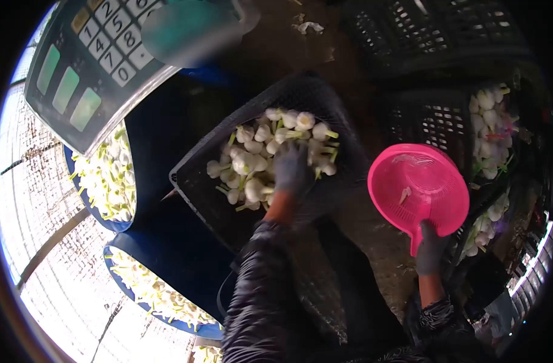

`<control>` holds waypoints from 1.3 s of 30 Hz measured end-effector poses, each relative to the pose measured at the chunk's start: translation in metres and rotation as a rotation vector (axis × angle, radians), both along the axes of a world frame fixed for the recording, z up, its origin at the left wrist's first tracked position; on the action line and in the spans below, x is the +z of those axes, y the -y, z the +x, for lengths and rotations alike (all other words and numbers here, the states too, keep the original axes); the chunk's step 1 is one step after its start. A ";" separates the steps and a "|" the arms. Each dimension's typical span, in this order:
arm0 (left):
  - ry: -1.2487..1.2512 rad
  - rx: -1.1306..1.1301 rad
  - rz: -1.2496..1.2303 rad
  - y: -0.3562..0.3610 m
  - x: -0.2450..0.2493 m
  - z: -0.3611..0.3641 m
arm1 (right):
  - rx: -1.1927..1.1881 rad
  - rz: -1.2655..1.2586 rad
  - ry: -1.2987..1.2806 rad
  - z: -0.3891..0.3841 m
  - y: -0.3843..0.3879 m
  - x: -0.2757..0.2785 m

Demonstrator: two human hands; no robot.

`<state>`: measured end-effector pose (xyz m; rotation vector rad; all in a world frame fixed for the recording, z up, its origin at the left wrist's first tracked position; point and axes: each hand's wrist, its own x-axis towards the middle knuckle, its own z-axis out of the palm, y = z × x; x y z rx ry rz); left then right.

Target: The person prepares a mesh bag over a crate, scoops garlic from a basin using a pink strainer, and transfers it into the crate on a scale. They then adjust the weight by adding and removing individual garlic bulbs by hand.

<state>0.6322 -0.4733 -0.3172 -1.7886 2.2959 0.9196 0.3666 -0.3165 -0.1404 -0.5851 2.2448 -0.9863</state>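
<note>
My left hand [293,169], in a grey glove, reaches into a dark plastic crate [195,196]. Its fingers lie stretched over a heap of white garlic bulbs [252,163] with short green stems, touching them; the fingertips are slightly blurred. My right hand [432,248], also gloved, is closed around the handle of a pink colander [443,181] to the right of the crate. The colander is tilted with its inside towards me, and only a small pale scrap shows in it.
A scale with a keypad [101,66] stands at upper left. Blue tubs [122,225] of trimmed garlic are at the left. More garlic bulbs [488,130] lie along the right, near dark slatted crates [443,124]. My legs are below the crate.
</note>
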 end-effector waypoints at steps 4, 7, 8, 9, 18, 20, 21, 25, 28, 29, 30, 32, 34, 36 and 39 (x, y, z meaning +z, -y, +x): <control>-0.439 0.588 0.199 0.074 -0.002 -0.055 | 0.046 0.003 0.014 0.012 -0.013 -0.008; -0.652 0.671 -0.055 0.042 -0.041 -0.047 | 0.012 0.035 0.192 0.031 -0.015 -0.014; -0.763 0.670 -0.015 0.033 -0.036 -0.047 | -0.023 0.044 0.261 0.036 -0.012 -0.009; -0.752 0.841 0.133 0.020 -0.001 -0.029 | 0.059 0.041 0.260 0.048 -0.001 0.000; -1.311 1.215 0.608 -0.088 0.137 0.027 | 0.271 -0.002 0.216 0.106 0.021 0.026; -1.416 1.202 0.623 -0.095 0.131 0.012 | 0.191 0.017 0.358 0.130 0.032 0.054; -1.486 1.278 0.570 -0.095 0.134 0.008 | 0.113 0.040 0.494 0.144 0.040 0.069; -1.644 1.402 0.468 -0.089 0.164 0.061 | 0.549 0.369 0.914 0.166 0.044 0.088; -1.575 1.426 0.377 -0.091 0.196 0.145 | 0.891 0.575 0.649 0.245 0.065 0.105; -1.859 1.466 0.283 -0.094 0.200 0.180 | 1.058 0.502 0.518 0.277 0.072 0.109; -2.145 1.475 0.173 -0.101 0.204 0.214 | 1.214 0.107 0.375 0.305 0.066 0.088; -1.891 1.628 -0.194 -0.141 0.200 0.284 | 1.368 -0.488 0.005 0.371 0.074 0.077; -1.631 1.751 -0.383 -0.202 0.185 0.342 | 1.387 -0.806 -0.178 0.458 0.095 0.081; -1.550 1.968 -0.461 -0.257 0.201 0.370 | 1.408 -0.613 -0.193 0.532 0.110 0.087; -1.249 2.377 -0.373 -0.310 0.227 0.381 | 1.807 -0.359 -0.549 0.586 0.113 0.050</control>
